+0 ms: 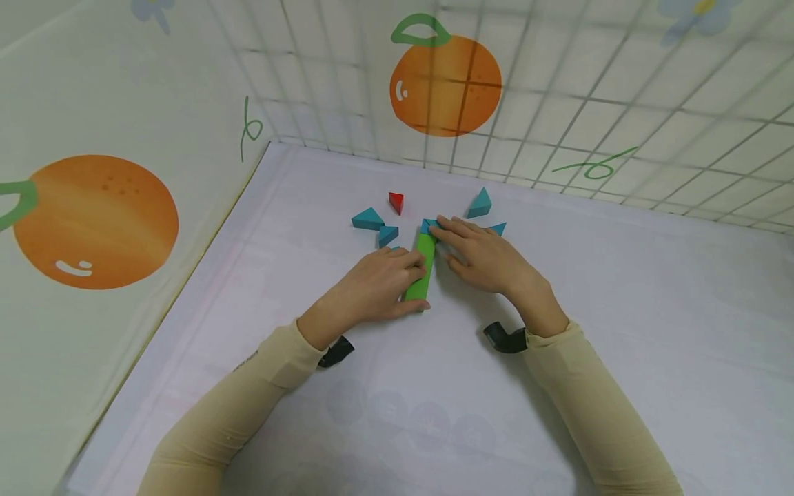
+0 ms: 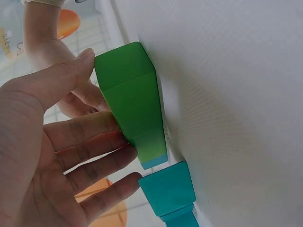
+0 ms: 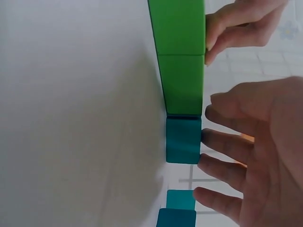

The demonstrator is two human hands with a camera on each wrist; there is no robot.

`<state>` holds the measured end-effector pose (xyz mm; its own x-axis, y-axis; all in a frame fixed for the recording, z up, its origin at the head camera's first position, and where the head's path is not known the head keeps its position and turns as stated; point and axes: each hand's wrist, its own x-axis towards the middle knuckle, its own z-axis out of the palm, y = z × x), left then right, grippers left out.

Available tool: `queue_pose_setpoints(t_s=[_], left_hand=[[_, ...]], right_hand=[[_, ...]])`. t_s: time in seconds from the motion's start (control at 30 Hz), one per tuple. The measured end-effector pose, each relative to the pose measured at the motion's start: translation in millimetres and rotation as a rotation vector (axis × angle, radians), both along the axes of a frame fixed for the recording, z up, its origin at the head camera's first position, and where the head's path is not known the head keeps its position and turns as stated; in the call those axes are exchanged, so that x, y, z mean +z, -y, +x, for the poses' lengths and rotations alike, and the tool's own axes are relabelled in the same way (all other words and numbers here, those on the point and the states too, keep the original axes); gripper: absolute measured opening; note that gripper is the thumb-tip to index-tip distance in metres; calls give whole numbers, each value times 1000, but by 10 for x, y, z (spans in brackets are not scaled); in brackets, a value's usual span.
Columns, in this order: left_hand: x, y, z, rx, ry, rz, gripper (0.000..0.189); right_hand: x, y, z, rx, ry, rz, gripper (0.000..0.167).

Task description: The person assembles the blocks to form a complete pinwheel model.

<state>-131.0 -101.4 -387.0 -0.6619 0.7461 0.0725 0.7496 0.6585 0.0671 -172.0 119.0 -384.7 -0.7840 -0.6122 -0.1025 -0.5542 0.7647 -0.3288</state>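
Observation:
Two green blocks (image 3: 182, 85) lie end to end in a line on the white surface, with small blue triangular blocks (image 1: 427, 226) at their far end. My left hand (image 1: 386, 284) rests over the green blocks from the left. Its thumb touches the near end and its fairly straight fingers lie along the side and top. From the right, my right hand (image 1: 484, 256) reaches to the far end, fingers extended and spread. Its fingertips touch the blue block (image 3: 183, 140) adjoining the green. Part of another blue triangle (image 1: 499, 228) shows behind the right hand.
Left of the line lie two blue triangular blocks, one larger (image 1: 368, 219) and one smaller (image 1: 387, 236). A red triangular block (image 1: 397, 202) sits beyond them. Another blue triangle (image 1: 480, 204) stands at the back right. Pale walls with printed oranges (image 1: 446, 86) border the surface.

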Motion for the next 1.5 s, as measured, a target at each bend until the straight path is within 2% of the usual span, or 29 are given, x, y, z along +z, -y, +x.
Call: queue_pose_setpoints(t_s=[0.57, 1.5], left_hand=[[-1, -6, 0, -1, -1, -10, 54], [1, -2, 3, 10, 18, -9, 54]], right_hand=[[-46, 40, 19, 28, -99, -11, 50], [-42, 86, 61, -1, -120, 39, 53]])
